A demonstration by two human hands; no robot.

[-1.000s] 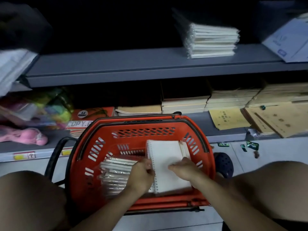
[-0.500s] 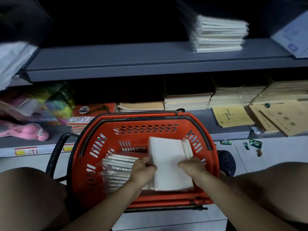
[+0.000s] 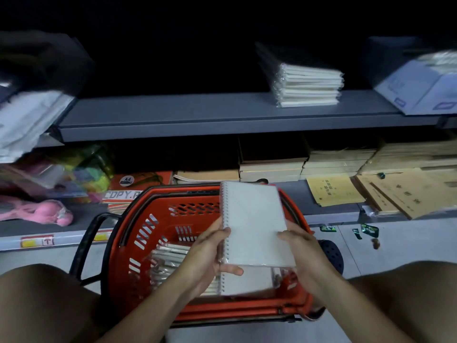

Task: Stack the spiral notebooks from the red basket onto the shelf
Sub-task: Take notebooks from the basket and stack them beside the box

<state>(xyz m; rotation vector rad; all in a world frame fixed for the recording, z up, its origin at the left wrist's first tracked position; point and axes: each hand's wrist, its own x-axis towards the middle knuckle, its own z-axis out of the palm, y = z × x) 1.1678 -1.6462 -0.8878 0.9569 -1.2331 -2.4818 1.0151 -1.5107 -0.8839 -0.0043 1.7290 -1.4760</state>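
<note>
A white spiral notebook is held up above the red basket, its coil on the left. My left hand grips the coil edge with the thumb on the cover. My right hand holds the right edge. More wrapped spiral notebooks lie in the basket, one directly below the lifted one. A wrapped stack of notebooks sits on the grey upper shelf.
The lower shelf holds brown exercise books, yellow and brown booklets, an A4 copy paper pack and pink and coloured toys. A blue box sits upper right. My knees flank the basket.
Both hands have lifted the top notebook out of the basket and raised it toward the shelves. The camera has tilted upward slightly.
</note>
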